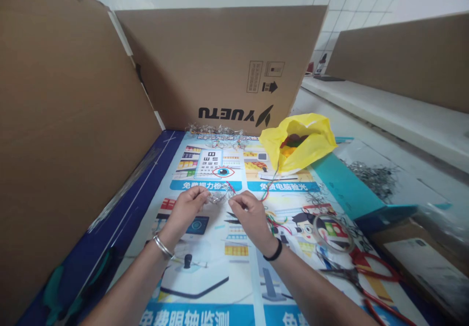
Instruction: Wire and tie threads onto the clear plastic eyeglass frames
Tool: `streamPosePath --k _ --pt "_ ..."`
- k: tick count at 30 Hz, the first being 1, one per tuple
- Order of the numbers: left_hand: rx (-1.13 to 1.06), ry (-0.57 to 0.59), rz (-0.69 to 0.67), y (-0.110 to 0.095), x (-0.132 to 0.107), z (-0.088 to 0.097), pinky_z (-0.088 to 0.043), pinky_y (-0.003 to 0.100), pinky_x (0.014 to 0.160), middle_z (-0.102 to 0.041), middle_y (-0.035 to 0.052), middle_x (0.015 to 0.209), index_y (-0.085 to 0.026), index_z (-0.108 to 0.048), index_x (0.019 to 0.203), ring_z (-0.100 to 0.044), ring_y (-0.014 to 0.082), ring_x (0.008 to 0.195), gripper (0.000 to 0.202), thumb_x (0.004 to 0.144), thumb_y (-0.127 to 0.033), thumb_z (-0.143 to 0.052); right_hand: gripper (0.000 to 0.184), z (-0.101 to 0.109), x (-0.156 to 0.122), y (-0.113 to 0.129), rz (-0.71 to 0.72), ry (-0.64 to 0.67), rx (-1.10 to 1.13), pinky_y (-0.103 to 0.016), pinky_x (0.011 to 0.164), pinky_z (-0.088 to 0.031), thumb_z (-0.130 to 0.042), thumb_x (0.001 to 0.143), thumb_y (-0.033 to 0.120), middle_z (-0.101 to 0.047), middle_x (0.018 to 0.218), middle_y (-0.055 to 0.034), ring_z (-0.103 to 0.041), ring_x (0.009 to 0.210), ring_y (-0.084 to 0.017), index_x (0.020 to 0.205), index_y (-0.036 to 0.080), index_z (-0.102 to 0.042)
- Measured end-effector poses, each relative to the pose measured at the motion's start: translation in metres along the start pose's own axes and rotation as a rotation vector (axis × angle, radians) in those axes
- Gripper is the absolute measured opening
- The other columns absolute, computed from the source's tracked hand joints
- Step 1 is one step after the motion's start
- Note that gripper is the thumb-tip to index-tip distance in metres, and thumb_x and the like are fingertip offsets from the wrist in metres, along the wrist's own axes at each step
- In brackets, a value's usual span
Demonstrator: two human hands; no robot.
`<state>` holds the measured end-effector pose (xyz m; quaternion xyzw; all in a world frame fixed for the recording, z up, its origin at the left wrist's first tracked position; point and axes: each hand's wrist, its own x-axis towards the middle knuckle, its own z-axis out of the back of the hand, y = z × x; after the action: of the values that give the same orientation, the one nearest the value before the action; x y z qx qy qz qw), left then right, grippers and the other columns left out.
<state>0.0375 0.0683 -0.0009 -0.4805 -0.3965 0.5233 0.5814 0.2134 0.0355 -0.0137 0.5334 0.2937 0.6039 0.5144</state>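
Note:
A small tangle of thin silver wire (219,199), with a bit of pink-red thread (230,187) on it, spans the gap between my hands. My left hand (192,203), with a silver bangle at the wrist, pinches its left end between thumb and forefinger. My right hand (249,214), wearing a black band, is closed in a pinch at the other end. The exact spot under the right fingertips is too fine to make out. Coloured threads (274,222) in red, green and yellow lie just right of my right hand.
A yellow bag (298,143) holds balls of coloured yarn. Finished-looking wire pieces (216,130) lie along the cardboard wall (223,62). On the right are a wire pile (373,177), a tape roll (333,233) and red-handled scissors (377,267). Green-handled pliers (54,292) lie front left.

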Motion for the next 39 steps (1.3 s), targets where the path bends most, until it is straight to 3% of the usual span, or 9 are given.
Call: streamPosePath --k 10,18,39 --pt "-0.337 0.065 0.099 -0.002 0.0 0.002 -0.028 0.017 0.046 -0.046 -0.0037 0.062 -0.015 -0.048 0.07 -0.036 0.0045 0.047 0.024 0.077 -0.035 -0.058 0.016 0.002 0.0 0.006 0.056 -0.008 0.006 -0.024 0.058 -0.039 -0.056 0.077 0.019 -0.049 0.06 0.002 -0.046 0.058 -0.011 0.061 0.019 -0.057" --pt "-0.466 0.127 0.156 -0.006 0.0 0.004 -0.028 0.015 0.045 -0.047 -0.0042 0.062 -0.015 -0.047 0.069 -0.037 0.0031 0.047 0.024 0.075 -0.032 -0.062 0.016 0.003 -0.001 0.008 0.085 -0.002 0.019 -0.025 0.059 -0.039 -0.056 0.078 0.021 -0.05 0.061 0.0016 -0.047 0.06 -0.011 0.062 0.019 -0.057" --pt "-0.371 0.12 0.134 -0.002 0.002 0.008 -0.026 0.016 0.044 -0.048 -0.0043 0.063 -0.014 -0.049 0.069 -0.037 0.0029 0.046 0.026 0.076 -0.037 -0.06 0.017 0.005 -0.002 0.011 0.062 0.023 0.03 -0.025 0.06 -0.04 -0.055 0.078 0.021 -0.052 0.062 0.0008 -0.049 0.061 -0.012 0.062 0.019 -0.057"
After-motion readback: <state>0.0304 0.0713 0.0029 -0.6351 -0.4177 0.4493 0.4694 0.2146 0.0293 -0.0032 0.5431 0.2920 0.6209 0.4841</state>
